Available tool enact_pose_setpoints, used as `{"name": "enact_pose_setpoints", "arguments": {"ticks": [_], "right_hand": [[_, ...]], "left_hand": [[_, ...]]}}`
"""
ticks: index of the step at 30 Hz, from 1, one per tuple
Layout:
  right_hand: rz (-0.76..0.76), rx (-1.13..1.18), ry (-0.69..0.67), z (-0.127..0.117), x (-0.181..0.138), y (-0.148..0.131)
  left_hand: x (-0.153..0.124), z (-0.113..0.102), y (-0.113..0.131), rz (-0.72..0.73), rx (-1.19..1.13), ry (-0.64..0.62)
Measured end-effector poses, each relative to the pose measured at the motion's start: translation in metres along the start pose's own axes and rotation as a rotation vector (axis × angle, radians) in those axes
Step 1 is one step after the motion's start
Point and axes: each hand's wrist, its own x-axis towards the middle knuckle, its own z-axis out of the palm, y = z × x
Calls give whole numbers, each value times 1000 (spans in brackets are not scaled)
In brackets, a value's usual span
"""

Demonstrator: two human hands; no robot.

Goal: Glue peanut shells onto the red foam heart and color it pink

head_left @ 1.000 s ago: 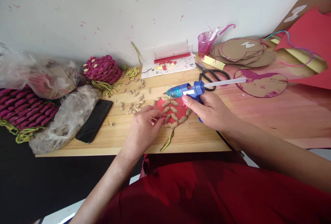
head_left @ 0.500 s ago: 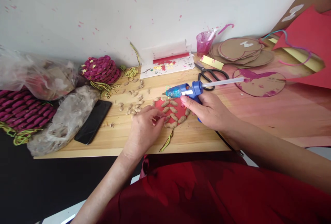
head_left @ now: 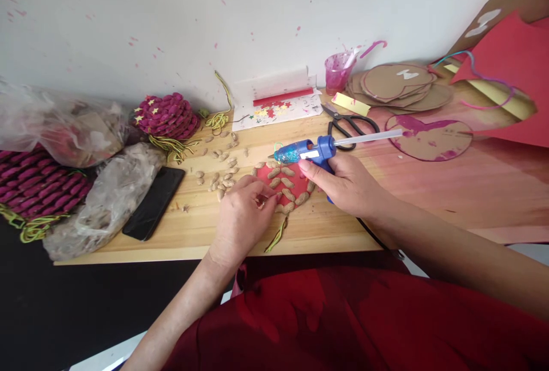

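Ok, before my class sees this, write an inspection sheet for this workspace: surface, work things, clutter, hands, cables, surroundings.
Surface: wooden table, stained pink toward the right.
Work things: peanuts laid on a red piece; loose peanuts to its left; blue glue gun.
Clutter: phone, plastic bag, scissors, pink-stained cup, stacked cardboard pieces.
Hands: left hand at the red piece's edge, grip unclear; right hand holds the glue gun.
Cables: black cable below the right forearm; its ends are hidden.
Surroundings: white wall with pink splashes.
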Motion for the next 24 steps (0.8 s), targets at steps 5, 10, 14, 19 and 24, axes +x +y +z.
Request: {"name": "enact_pose_setpoints", "arguments": {"ticks": [5,10,14,19,24], "right_hand": [[0,-7,-1,1,1,0],[9,-16,-3,1,1,0],[23,-27,-3,1,1,0],[30,-43,-1,1,1,0],[34,-48,3,1,1,-1]], "left_hand": [[-2,2,-2,25,-26,37],[-3,4,-3,42,-38,55],[-5,5,-5,56,-34,67],[-5,5,-6,44,-63,60],[-3,6,-8,55,-61,52]]}}
